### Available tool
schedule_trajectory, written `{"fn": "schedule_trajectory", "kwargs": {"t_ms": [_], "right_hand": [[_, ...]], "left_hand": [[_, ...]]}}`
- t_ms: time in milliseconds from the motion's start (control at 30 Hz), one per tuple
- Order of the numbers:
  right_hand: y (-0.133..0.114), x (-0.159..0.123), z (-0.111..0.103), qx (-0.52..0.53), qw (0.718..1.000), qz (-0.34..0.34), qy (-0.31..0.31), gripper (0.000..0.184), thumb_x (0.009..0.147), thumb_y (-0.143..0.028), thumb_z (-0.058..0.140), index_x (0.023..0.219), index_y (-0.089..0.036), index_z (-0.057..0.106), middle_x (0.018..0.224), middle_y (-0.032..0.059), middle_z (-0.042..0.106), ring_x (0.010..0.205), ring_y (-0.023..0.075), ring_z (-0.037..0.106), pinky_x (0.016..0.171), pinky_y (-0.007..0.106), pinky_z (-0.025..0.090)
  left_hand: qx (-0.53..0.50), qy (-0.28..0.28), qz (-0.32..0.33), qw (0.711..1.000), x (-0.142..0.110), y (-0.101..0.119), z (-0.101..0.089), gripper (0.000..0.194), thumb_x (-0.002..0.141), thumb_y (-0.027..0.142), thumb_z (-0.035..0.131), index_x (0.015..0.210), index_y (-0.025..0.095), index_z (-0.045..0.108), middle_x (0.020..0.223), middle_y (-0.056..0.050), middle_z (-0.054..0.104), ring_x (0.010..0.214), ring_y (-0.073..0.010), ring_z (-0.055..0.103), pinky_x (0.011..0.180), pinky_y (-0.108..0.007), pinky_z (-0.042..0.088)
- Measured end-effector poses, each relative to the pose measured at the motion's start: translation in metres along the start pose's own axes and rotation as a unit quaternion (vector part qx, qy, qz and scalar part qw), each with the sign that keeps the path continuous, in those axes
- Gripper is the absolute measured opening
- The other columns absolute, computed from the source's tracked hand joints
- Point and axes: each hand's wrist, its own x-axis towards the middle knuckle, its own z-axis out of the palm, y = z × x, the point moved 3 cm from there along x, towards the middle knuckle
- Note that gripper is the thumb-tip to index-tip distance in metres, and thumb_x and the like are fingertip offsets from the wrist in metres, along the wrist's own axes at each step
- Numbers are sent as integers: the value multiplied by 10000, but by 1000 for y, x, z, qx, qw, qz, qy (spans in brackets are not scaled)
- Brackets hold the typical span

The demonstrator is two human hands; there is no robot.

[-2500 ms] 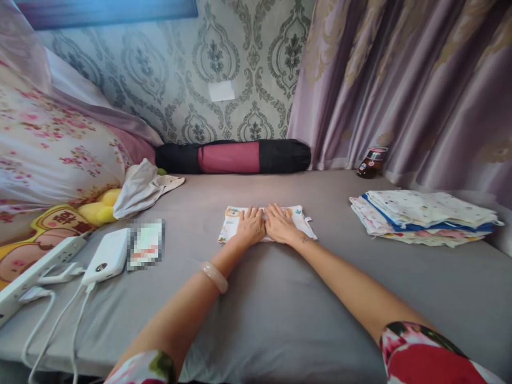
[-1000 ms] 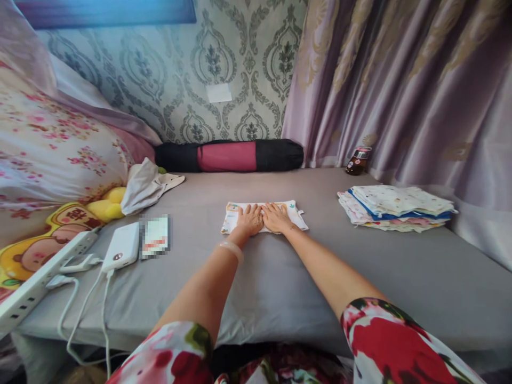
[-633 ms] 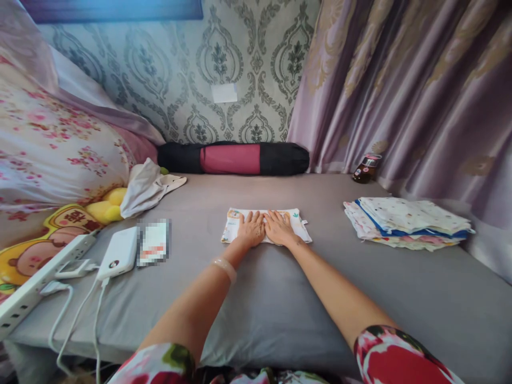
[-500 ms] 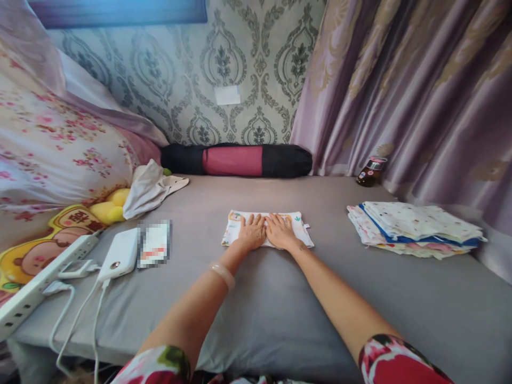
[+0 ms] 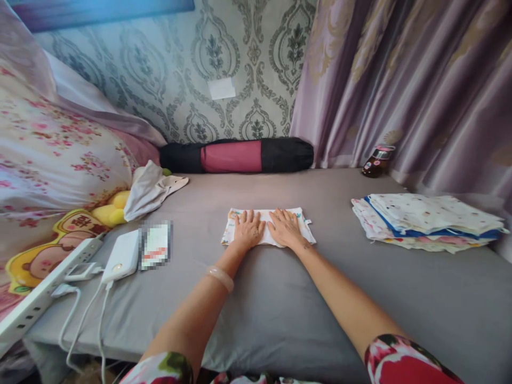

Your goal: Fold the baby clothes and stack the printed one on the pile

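Observation:
A small folded white cloth with a coloured print lies flat in the middle of the grey bed sheet. My left hand rests palm down on its left half, fingers stretched out. Beside it my right hand lies flat on the right half, fingers also spread. The two hands sit a small gap apart. A pale bangle circles my left wrist.
A stack of folded cloths sits at the right. A black and red roll bag lies along the wall, a brown jar by the curtain. At left are a white power bank, a power strip, cables, a yellow toy and floral bedding.
My hands have slid slightly apart on the cloth, opening a small gap between them. The view has shifted a little; the cloth has stayed where it was.

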Motion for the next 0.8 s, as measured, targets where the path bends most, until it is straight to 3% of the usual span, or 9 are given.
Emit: {"fn": "schedule_trajectory", "kwargs": {"t_ms": [133,267,467,633,800], "right_hand": [[0,2,-2,-1,1000,-1,3,521,1008,-422,282,1474,-215,388,1559,97,290,1426,294,222,1143,539,103],[5,3,-8,12,999,-8,-31,524,1013,-398,257,1478,-189,381,1558,104,288,1434,271,216,1151,508,125],[31,-1,-11,-21,999,32,19,587,1014,-388,215,1479,-52,341,1558,157,262,1445,263,184,1171,487,88],[41,-2,-3,-15,999,42,6,606,1009,-408,200,1487,-57,325,1554,148,278,1440,258,202,1170,461,139],[39,-1,-3,-11,999,43,1,617,1006,-413,186,1491,-56,317,1560,142,263,1442,263,195,1169,474,144]], "left_hand": [[0,-3,1,1000,1,1,-3,549,989,463,256,1453,206,396,1529,-127,368,1413,-362,289,1120,-611,212],[-8,-29,26,999,2,-5,-11,526,998,432,260,1438,184,405,1510,-141,395,1401,-344,324,1110,-594,248],[32,53,-8,998,0,-39,-11,535,997,441,243,1396,159,460,1503,-166,400,1424,-315,292,1143,-574,198],[27,17,-26,999,0,-52,4,595,994,463,199,1424,116,419,1497,-194,398,1412,-336,307,1111,-573,261],[26,0,-37,999,0,-48,1,605,994,472,188,1446,125,391,1515,-191,370,1425,-332,283,1114,-555,261]]}}
